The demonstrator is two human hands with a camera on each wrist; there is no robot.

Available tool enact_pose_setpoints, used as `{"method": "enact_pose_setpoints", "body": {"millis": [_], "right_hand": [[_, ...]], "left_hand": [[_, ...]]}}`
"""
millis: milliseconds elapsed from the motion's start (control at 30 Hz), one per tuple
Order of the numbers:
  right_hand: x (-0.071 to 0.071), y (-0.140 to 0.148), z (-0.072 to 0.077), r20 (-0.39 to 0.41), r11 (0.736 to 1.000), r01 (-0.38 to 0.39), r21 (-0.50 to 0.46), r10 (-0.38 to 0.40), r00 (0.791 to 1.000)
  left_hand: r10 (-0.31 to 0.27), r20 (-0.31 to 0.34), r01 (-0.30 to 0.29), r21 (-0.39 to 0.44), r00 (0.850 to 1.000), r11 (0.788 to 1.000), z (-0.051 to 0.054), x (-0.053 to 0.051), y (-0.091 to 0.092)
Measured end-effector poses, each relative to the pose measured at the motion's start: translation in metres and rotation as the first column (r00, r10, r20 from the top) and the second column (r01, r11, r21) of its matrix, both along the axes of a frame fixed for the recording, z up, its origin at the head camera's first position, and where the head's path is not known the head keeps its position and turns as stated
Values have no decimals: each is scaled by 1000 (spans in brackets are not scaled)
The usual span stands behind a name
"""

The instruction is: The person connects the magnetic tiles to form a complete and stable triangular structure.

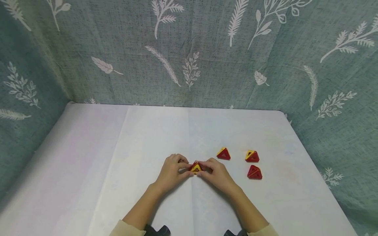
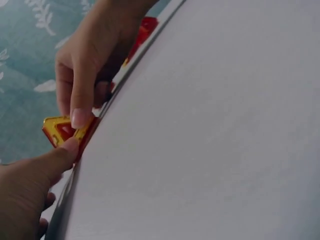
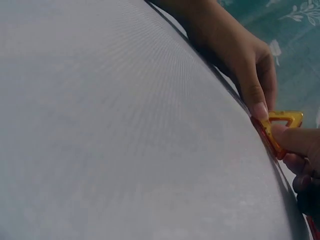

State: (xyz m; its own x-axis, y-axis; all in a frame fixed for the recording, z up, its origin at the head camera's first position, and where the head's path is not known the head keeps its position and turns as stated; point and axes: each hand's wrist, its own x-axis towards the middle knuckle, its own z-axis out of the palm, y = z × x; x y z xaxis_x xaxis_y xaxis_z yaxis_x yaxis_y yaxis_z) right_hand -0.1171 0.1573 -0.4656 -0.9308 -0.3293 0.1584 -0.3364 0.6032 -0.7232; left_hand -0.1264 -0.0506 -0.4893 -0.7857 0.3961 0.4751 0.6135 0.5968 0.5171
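Between both hands, on the white table, is a small pyramid [image 1: 195, 168] of triangular frames, with a yellow triangle facing me and red sides. My left hand [image 1: 173, 170] pinches its left side between thumb and fingers. From the other side, my right hand [image 1: 216, 174] pinches it the same way. In the left wrist view both thumbs lie on the yellow triangle [image 2: 56, 123]. The right wrist view shows the yellow frame [image 3: 295, 119] under the thumbtips, with a red edge below. The fingers behind the pyramid are partly hidden.
Right of my hands stand three similar pyramids: a red and yellow one [image 1: 223, 153] nearest, another red and yellow one [image 1: 252, 156] farther right, and a red one [image 1: 254, 172] in front of that. A green leaf-patterned cloth [image 1: 206, 75] hangs behind the white table [image 1: 147, 131].
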Motion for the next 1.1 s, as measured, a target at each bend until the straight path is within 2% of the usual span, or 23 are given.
{"method": "enact_pose_setpoints", "body": {"millis": [200, 433, 733, 967, 1100], "right_hand": [[3, 10, 3, 6, 999, 28, 21, -28, 1000], [13, 25, 5, 69, 994, 98, 41, -101, 993], [21, 39, 6, 124, 983, 168, 74, -176, 976], [26, 55, 4, 108, 977, 198, 79, -205, 973], [26, 65, 3, 62, 979, 191, 69, -196, 979]], "left_hand": [[22, -4, -22, 22, 1000, 1000, -1, 8, 17], [74, -17, -74, 24, 997, 997, -2, 18, 42], [92, -22, -92, -6, 996, 996, -1, 21, 59], [69, 28, -68, -45, 997, 997, 1, 24, 75], [67, 19, -66, -54, 998, 996, 1, 22, 85]]}}
